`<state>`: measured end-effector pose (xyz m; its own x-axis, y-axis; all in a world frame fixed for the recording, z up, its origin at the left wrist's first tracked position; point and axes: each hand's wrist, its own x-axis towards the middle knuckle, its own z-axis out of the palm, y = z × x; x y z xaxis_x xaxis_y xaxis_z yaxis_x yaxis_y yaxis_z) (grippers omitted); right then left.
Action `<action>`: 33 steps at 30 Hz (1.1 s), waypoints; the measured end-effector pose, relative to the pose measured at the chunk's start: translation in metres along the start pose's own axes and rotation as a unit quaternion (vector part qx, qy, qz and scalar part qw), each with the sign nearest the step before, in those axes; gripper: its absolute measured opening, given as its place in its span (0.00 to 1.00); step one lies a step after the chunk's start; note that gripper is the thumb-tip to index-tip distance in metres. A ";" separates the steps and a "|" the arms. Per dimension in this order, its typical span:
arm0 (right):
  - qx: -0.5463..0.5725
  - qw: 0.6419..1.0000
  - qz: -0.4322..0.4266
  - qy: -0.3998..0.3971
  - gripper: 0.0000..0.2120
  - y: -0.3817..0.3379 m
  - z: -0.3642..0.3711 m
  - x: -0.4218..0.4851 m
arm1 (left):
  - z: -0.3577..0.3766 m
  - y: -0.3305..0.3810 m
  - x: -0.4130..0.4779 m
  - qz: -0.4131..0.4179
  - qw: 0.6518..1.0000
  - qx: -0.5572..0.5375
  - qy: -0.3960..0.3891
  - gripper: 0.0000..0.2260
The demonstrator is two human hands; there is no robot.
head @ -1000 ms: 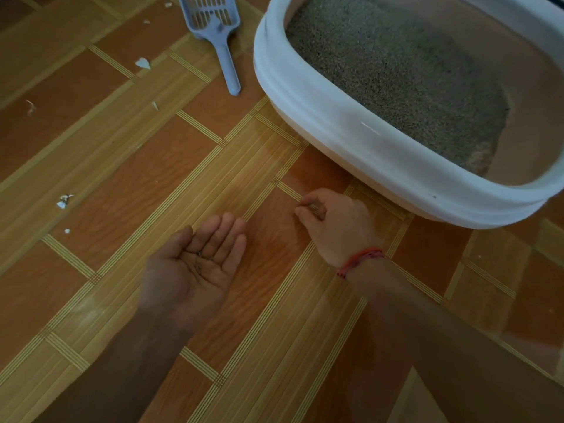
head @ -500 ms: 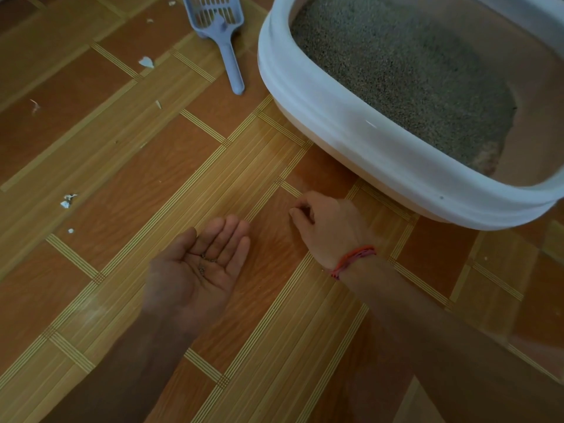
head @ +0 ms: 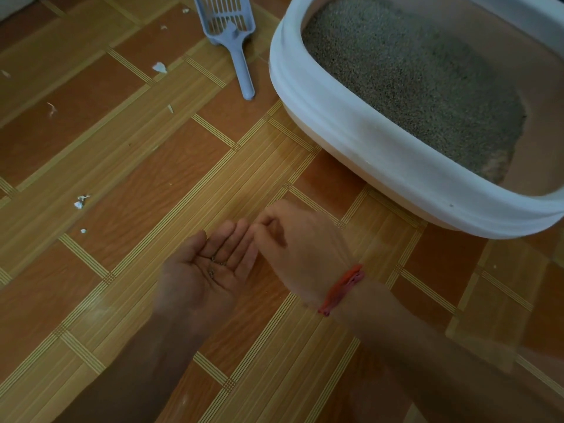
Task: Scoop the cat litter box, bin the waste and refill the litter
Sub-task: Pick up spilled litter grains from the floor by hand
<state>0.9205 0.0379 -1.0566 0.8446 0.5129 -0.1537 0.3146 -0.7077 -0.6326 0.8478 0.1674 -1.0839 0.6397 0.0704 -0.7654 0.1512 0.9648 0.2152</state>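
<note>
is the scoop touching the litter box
Apart. The head view shows bare floor between the scoop and the litter box.

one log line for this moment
left hand: palm up, cradling litter grains | right hand: pinched by left fingertips | scoop: floor, by litter box

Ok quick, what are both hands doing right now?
Left hand: open, palm up, a few litter grains on it.
Right hand: fingertips pinched shut; any grain there can't be seen.

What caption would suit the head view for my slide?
Pinched right hand over the open left hand holding litter grains, near box and scoop.
</note>
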 end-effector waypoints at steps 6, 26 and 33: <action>0.019 0.997 -0.058 -0.041 0.05 -0.020 0.014 -0.011 | -0.002 -0.002 0.002 -0.028 0.999 0.043 0.011 0.21; -0.092 0.992 0.078 0.034 0.07 0.049 0.002 0.043 | 0.003 0.011 -0.001 0.008 1.000 -0.004 0.003 0.22; -0.102 0.992 0.068 0.024 0.07 0.045 0.003 0.049 | 0.000 0.014 -0.001 0.006 1.000 -0.010 0.001 0.22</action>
<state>0.9741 0.0327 -1.0951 0.9038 0.3848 -0.1872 0.2731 -0.8554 -0.4401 0.8490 0.1806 -1.0804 0.6403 0.0829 -0.7636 0.1280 0.9687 0.2126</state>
